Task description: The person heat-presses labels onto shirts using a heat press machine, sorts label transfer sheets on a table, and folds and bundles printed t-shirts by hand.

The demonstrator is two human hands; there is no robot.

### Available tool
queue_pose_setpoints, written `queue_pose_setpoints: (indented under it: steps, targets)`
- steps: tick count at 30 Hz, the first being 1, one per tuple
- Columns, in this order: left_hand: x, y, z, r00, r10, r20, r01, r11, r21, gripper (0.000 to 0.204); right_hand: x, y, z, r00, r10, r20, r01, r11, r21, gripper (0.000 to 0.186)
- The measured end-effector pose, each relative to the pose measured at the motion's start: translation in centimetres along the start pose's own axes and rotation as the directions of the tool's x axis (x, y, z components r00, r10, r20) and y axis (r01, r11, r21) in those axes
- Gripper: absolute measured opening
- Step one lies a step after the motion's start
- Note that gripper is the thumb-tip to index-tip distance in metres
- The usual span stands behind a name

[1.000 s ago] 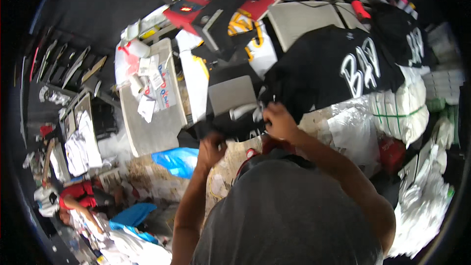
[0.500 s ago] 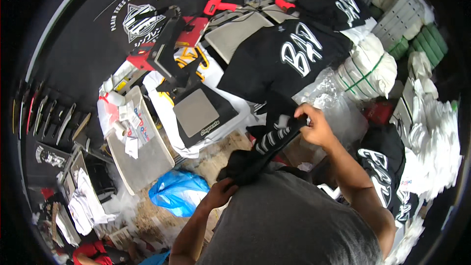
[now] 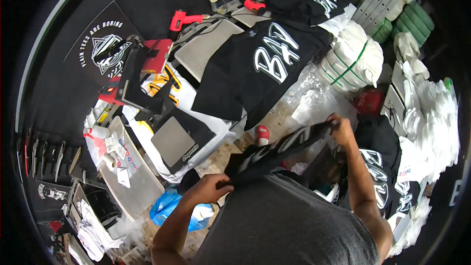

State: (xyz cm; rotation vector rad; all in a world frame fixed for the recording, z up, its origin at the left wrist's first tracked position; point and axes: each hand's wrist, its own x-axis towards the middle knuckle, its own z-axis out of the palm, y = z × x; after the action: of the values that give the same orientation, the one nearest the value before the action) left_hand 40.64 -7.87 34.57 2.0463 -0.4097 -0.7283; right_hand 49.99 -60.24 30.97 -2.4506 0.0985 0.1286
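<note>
My left hand (image 3: pixel 213 186) pinches one end of a dark garment (image 3: pixel 274 149) with white print, stretched slantwise across the front of my body. My right hand (image 3: pixel 342 130) grips its other end, up and to the right. Beyond it a black T-shirt (image 3: pixel 225 73) with big white lettering lies over the worktable. Left of that is a heat press (image 3: pixel 127 91) with a red top part and a grey lower platen (image 3: pixel 171 140), with a white shirt (image 3: pixel 181 88) with yellow print around it. A foot in a red slipper (image 3: pixel 263 135) shows below the garment.
A grey board (image 3: pixel 117 181) with papers is at left, a blue plastic bag (image 3: pixel 164 208) below it. Red heat guns (image 3: pixel 184 19) lie at the back. Tied white bundles (image 3: pixel 351 56), a red container (image 3: pixel 368 100), piled white garments (image 3: pixel 431 127) and black printed shirts (image 3: pixel 373 167) crowd the right.
I have turned toward the right. Both hands lifted the dark garment off the table and moved it across my front; my right hand has gone further right, stretching it out.
</note>
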Motion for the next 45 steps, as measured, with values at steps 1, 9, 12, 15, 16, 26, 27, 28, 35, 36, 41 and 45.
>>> queue_pose_setpoints:
  steps: [1, 9, 12, 15, 16, 26, 27, 28, 35, 36, 41, 45]
  targets:
    - [1.5, 0.1, -0.1, 0.990, -0.098, 0.101, 0.095, 0.995, 0.037, 0.027, 1.5, 1.2, -0.4, 0.988, 0.048, -0.149, -0.025, 0.988, 0.149, 0.029]
    - [12.7, 7.5, -7.2, 0.999, -0.024, -0.041, 0.013, 0.970, -0.241, 0.018, 17.0, 2.0, -8.3, 0.474, -0.017, -0.880, 0.359, 0.917, 0.175, 0.015]
    - [16.7, 9.5, -12.6, 0.926, 0.030, -0.376, -0.117, 0.970, -0.212, 0.012, 27.8, -1.5, -12.1, 0.381, -0.160, -0.911, 0.408, 0.913, 0.010, 0.015]
    - [23.9, 7.5, -19.0, 0.813, 0.018, -0.582, -0.060, 0.997, -0.052, 0.022, 41.1, -5.8, -12.0, 0.362, -0.384, -0.849, 0.323, 0.906, -0.273, 0.028]
    - [27.0, 6.2, -20.6, 0.762, 0.008, -0.647, -0.043, 0.998, -0.039, 0.023, 45.5, -7.1, -10.7, 0.420, -0.381, -0.824, 0.380, 0.898, -0.222, 0.035]
    - [36.3, -7.9, -19.6, 0.686, 0.019, -0.728, -0.048, 0.999, -0.020, 0.022, 47.9, 0.7, 5.3, 0.794, -0.331, -0.510, 0.351, 0.934, -0.060, 0.043]
    - [34.4, -8.3, -17.1, 0.726, -0.047, -0.686, 0.045, 0.999, -0.020, 0.018, 43.2, 3.1, 6.3, 0.849, -0.287, -0.445, 0.274, 0.957, -0.094, 0.044]
    - [32.9, -8.5, -14.4, 0.767, -0.064, -0.638, 0.018, 0.997, -0.079, 0.017, 38.4, 5.2, 7.4, 0.912, -0.191, -0.363, 0.178, 0.982, -0.068, 0.043]
    - [22.9, -9.9, -0.9, 0.975, -0.059, -0.214, 0.000, 0.964, -0.265, 0.027, 1.4, 13.6, 7.3, 0.805, 0.317, -0.501, -0.387, 0.921, -0.040, 0.036]
    - [22.0, -10.4, 0.5, 0.978, -0.177, -0.110, 0.131, 0.932, -0.337, 0.028, -2.6, 13.8, 6.5, 0.708, 0.332, -0.624, -0.496, 0.862, -0.104, 0.033]
    - [17.5, -11.8, 4.7, 0.986, -0.113, 0.118, 0.143, 0.948, -0.284, 0.028, -17.2, 14.7, 0.7, 0.294, 0.356, -0.887, -0.548, 0.823, 0.149, 0.018]
    - [16.3, -12.5, 4.4, 0.983, -0.075, 0.169, 0.103, 0.981, -0.164, 0.027, -23.6, 16.5, -4.5, 0.139, 0.199, -0.970, -0.644, 0.763, 0.065, 0.019]
